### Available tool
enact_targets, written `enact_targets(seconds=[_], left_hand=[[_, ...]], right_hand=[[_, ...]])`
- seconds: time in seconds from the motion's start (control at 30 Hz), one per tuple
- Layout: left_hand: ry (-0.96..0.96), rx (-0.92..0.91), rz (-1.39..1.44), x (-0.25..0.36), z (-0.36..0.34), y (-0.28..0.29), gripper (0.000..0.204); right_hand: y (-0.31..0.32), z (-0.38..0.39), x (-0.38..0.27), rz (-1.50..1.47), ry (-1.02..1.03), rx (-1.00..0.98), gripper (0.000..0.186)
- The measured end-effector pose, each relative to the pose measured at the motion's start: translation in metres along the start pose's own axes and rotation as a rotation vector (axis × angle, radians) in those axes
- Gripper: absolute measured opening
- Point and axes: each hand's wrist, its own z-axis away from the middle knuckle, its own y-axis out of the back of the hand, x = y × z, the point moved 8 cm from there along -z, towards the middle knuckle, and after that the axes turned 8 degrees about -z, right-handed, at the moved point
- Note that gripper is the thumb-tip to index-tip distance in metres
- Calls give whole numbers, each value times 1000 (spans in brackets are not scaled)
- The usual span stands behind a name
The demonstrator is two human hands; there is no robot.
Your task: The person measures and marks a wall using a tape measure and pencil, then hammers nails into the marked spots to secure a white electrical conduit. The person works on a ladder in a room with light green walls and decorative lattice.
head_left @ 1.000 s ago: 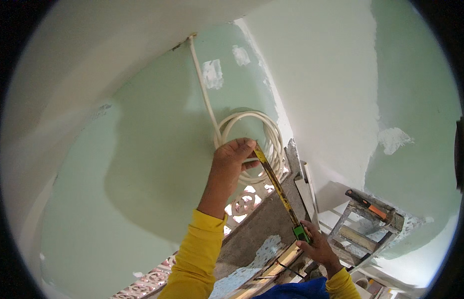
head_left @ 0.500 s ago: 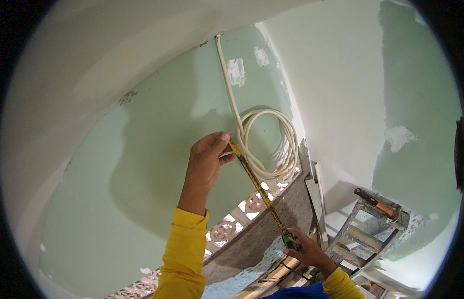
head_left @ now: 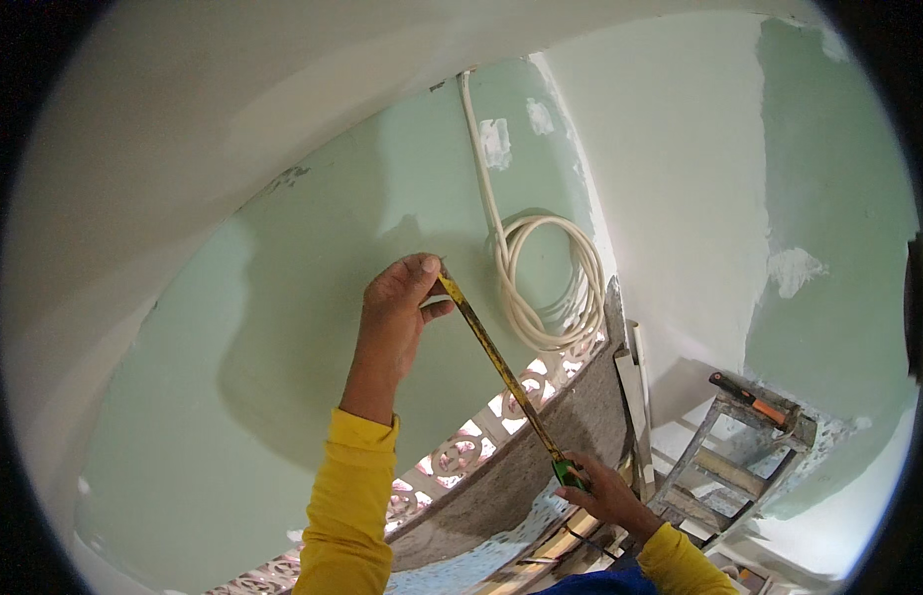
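A tape measure (head_left: pixel 496 365) with a worn yellow blade is drawn out between my two hands on a slant. My left hand (head_left: pixel 394 302), raised before the green wall, pinches the blade's free end between thumb and fingers. Lower down on the right, my right hand (head_left: pixel 608 495) is wrapped around the green and black tape case, partly hiding it. Just right of the blade hangs a coil of cream cable (head_left: pixel 509 283), whose length runs up the wall to the ceiling edge.
A paint-spattered stepladder (head_left: pixel 724 461) stands at the lower right, with an orange and black hand tool (head_left: pixel 747 400) on its top. Pale strips (head_left: pixel 635 397) lean in the corner. Patterned openwork blocks (head_left: pixel 457 454) run along the green wall (head_left: pixel 313 297). Timber pieces (head_left: pixel 546 557) lie below.
Both hands have shifted slightly left with the tape, still stretched between them. The view has turned a little, so the cable coil now appears farther right of my left hand.
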Motion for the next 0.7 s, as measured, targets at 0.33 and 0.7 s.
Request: enact_targets(seconds=[0.33, 0.7], left_hand=[[-283, 111, -378, 31, -24, 10, 33], [-557, -52, -822, 37, -39, -23, 26]], right_hand=[[44, -64, -28, -8, 28, 164, 61], [74, -114, -26, -133, 76, 204, 54]])
